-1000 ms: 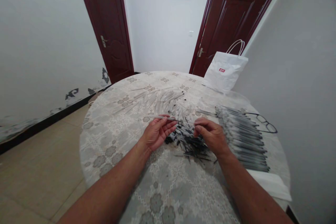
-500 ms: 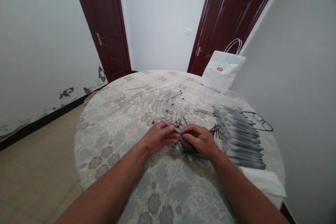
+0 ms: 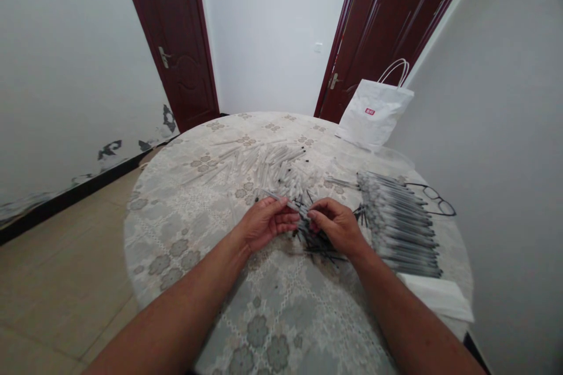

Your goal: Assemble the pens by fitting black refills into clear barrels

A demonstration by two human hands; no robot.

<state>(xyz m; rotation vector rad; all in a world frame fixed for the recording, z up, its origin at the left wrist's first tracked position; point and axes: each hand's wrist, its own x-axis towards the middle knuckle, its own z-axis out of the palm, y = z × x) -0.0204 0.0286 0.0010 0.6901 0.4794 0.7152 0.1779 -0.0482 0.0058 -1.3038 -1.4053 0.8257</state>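
Observation:
My left hand (image 3: 267, 225) pinches a slim translucent pen barrel (image 3: 294, 205) between thumb and fingers, its far end sticking out to the upper left. Close by on the right, my right hand (image 3: 335, 225) has its thumb and forefinger closed at the barrel's near end. What small piece those fingertips may hold is hidden. Beneath both hands lies a heap of dark pen refills (image 3: 323, 249), partly covered by the right hand. Beyond them spreads a loose pile of clear pen barrels (image 3: 268, 165), with a few small black pieces among them.
A row of dark-filled pens (image 3: 404, 225) lies at the right, beside eyeglasses (image 3: 440, 202). A folded white cloth or paper (image 3: 437, 297) is nearer me. At the back right stands a white paper bag (image 3: 373, 111). A patterned cloth (image 3: 176, 234) covers the round table.
One second ago my hands were apart, a thin refill stretched between the barrel and my right fingers. The right hand has moved left to the barrel's end, and the refill no longer shows between them.

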